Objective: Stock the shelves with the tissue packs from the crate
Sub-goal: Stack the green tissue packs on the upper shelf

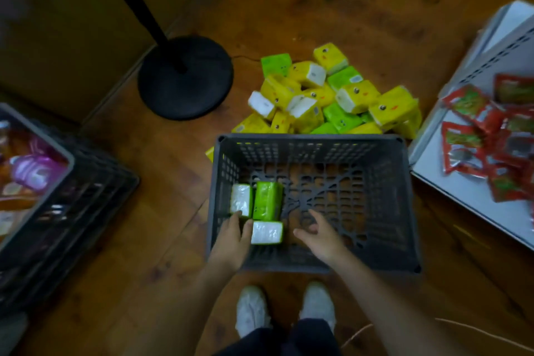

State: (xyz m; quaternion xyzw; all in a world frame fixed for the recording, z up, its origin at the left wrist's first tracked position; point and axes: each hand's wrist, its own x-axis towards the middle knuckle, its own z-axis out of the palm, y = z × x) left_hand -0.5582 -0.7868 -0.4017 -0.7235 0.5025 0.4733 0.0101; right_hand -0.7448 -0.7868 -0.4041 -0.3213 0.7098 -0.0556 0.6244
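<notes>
the dark grey crate stands on the wooden floor, just ahead of the person's white shoes. three tissue packs lie in its near left corner. a white-faced pack lies against the left wall, and a green pack lies touching it on the right. a third pack sits crosswise at the near end of the green one, white side up.

the left hand reaches over the crate's near rim into that corner. its grip is wide, with the fingers fairly straight. a fingertip touches the near edge of the white-faced pack and the thumb lies against the left end of the third pack. it is not closed round either pack.

the right hand hangs over the bare latticed bottom at the crate's middle. its grip is wide, with the fingers loosely spread and holding nothing.

beyond the crate's far rim a loose pile of yellow and green tissue packs lies on the floor, and some of them touch the crate's far wall. a white shelf at the right edge carries scattered red packets. a black round stand base sits on the floor to the far left of the crate. a second crate with blurred, colourful packets stands well apart at the left edge.
</notes>
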